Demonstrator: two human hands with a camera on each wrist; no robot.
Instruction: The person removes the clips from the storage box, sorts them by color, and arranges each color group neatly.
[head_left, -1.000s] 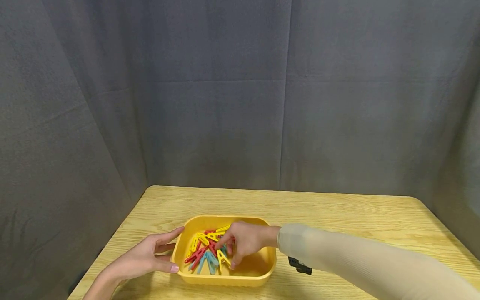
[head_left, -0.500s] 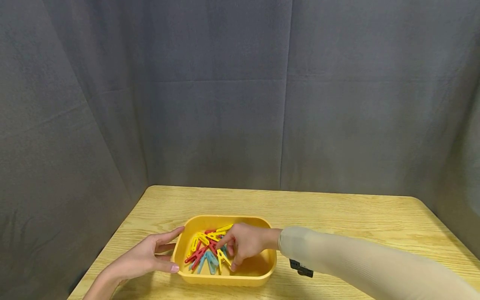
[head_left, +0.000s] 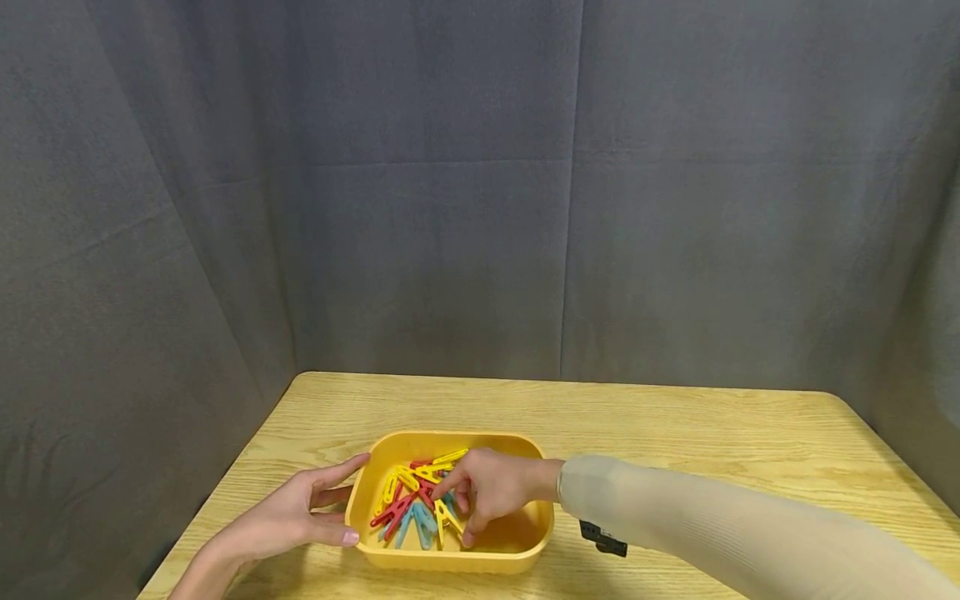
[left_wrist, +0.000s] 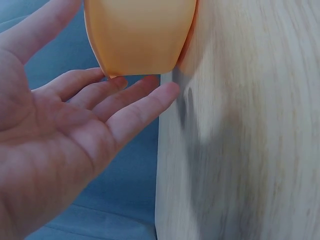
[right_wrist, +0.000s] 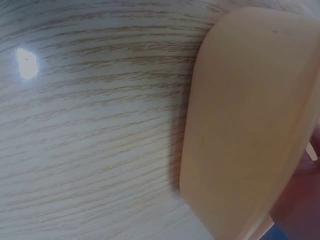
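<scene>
A yellow plastic tub (head_left: 450, 436) stands near the front left of the wooden table (head_left: 675, 425). In it lie several red, yellow and blue clothespins (head_left: 411, 502). My left hand (head_left: 341, 500) lies flat against the tub's left wall, fingers straight and thumb at the near corner; the left wrist view shows my left hand (left_wrist: 100, 105) with its fingertips touching the tub (left_wrist: 140, 35). My right hand (head_left: 461, 508) reaches into the tub from the right with its fingers curled down among the clothespins. Whether it grips one is hidden. The right wrist view shows only the tub's outer wall (right_wrist: 245, 125).
Grey curtains (head_left: 450, 208) hang behind the table and along its left side. The table's left edge runs close to my left hand. A black strap (head_left: 602, 537) sits under my right sleeve. Bare tabletop stretches to the right and behind the tub.
My right hand has sunk slightly lower into the tub, its fingers shifting among the clothespins. The left hand and the tub have stayed where they were.
</scene>
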